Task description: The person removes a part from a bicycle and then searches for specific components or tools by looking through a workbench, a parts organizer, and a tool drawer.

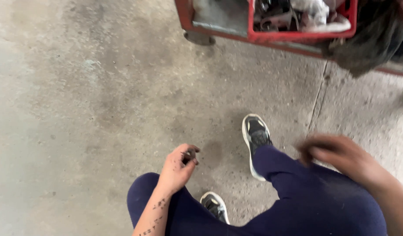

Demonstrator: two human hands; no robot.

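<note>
My left hand (177, 168) hangs over my left knee with thumb and fingers pinched on 1 small dark part (191, 154), too small to name. My right hand (341, 155) is blurred above my right thigh; I cannot tell if it grips anything. The red crate (297, 34) of parts lies far and right on its red cart (186, 17), nearer my right hand, across the concrete floor (79, 109).

A stained grey concrete floor (101, 100) is spreading out under even light, a seam (317, 100) running through it. A red metal cart (219, 30) is standing beyond, carrying a red crate (297, 34) and dark rag (372, 43).
</note>
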